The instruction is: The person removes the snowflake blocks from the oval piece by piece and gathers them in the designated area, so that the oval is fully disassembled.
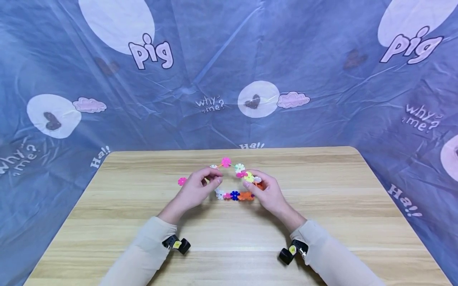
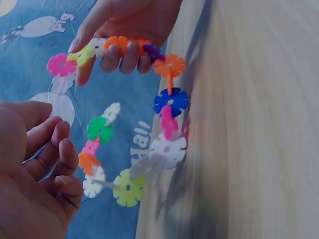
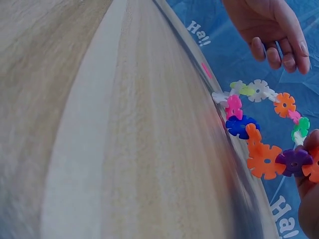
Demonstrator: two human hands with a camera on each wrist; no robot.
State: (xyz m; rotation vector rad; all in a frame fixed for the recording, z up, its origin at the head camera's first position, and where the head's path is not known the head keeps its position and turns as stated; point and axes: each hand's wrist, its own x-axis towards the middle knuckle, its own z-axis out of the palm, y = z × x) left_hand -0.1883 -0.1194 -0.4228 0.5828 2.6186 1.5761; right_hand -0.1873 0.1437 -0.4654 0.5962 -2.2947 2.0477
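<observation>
A chain of many-coloured notched plastic flower discs (image 1: 235,195) curves into a ring above the wooden table. My right hand (image 1: 268,191) holds it on the right side. In the left wrist view, the fingers of the right hand (image 2: 142,20) curl round orange discs (image 2: 119,44), beside a purple disc (image 2: 153,52). The ring's lower part has a blue disc (image 2: 171,102) and a yellow-green disc (image 2: 128,187). My left hand (image 1: 196,186) hovers left of the ring, fingers loosely bent, holding nothing. Whether the ring's ends meet, I cannot tell.
A loose pink flower disc (image 1: 182,181) lies on the table (image 1: 229,238) just left of the left hand. Behind and on both sides hangs a blue printed cloth (image 1: 222,131). Each wrist wears a strapped black camera (image 1: 184,245).
</observation>
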